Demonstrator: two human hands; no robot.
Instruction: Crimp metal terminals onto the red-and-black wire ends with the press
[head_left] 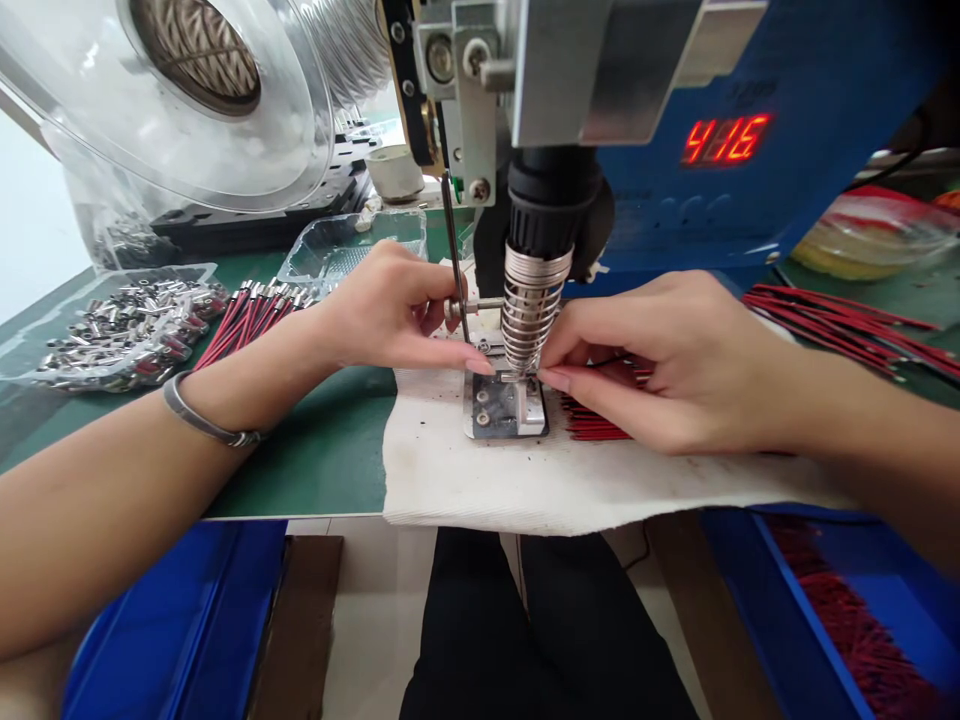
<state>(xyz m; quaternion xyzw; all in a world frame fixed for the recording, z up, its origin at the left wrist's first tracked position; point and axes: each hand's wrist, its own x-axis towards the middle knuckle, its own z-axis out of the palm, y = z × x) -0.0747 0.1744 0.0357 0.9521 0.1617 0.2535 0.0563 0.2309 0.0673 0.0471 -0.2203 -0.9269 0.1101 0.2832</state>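
Right fingers [589,390] pinch a thin dark wire [619,360] beside the coil; left thumb and forefinger stand apart.

The right hand [675,365] has thumb and forefinger closed at the wire, its end hidden by the fingertips; the left hand [382,315] reaches in opposite, thumb tip near the small metal fixture [531,408] between both sets of fingers. Just above the fingertips hangs the spring coil [534,300]; a thin metal tube [451,230] slants down by the left forefinger. Beneath the right fingers, red and black wires [596,425] lie on a white cloth [465,490] over the green counter [322,450]. Farther left of the left fingers sit metal-tipped wires [251,320] and a clear tray [201,272] of metal pieces [135,330]; beyond the right fingers stands a blue machine [660,210] with a lit red display [727,140].
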